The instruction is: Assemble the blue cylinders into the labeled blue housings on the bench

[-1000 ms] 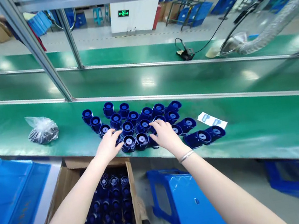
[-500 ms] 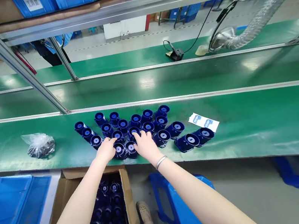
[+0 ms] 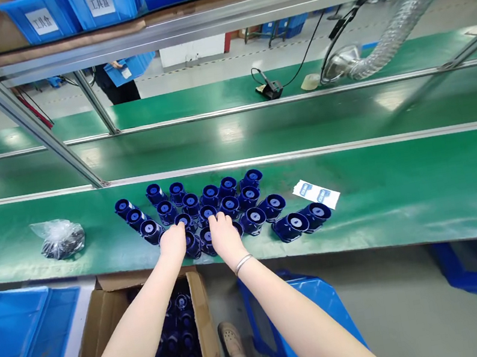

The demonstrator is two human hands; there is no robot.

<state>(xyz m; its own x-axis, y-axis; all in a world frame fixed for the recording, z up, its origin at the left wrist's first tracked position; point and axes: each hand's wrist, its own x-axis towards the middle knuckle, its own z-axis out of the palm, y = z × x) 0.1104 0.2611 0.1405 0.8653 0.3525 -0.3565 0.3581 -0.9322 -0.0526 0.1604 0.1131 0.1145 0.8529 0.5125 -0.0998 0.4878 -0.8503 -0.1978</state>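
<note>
Many dark blue, glossy cylindrical parts (image 3: pixel 190 203), each with a pale round disc in its top, stand in a cluster on the green work surface (image 3: pixel 389 202). My left hand (image 3: pixel 173 242) is at the front of the cluster, its fingers closed at the rim of one blue part (image 3: pixel 183 219). To its right, my right hand (image 3: pixel 226 234) has its fingers bunched together on another blue part (image 3: pixel 206 213). Each hand partly hides the parts beneath it, and the thumbs' grip does not show. Two tilted blue parts (image 3: pixel 296 223) lie at the cluster's right.
A label sheet (image 3: pixel 316 193) lies right of the cluster, and a knotted clear bag (image 3: pixel 62 238) with dark contents lies left. Below, an open carton (image 3: pixel 207 336) holds more blue parts, beside blue bins (image 3: pixel 16 356). A blue stool (image 3: pixel 320 311) stands under the edge. A metal post (image 3: pixel 27 116) rises at left.
My fingers have drawn in from a spread pose to a closed one on both hands. The view has shifted slightly. Behind the bench, a person with a blue bin has come further into view.
</note>
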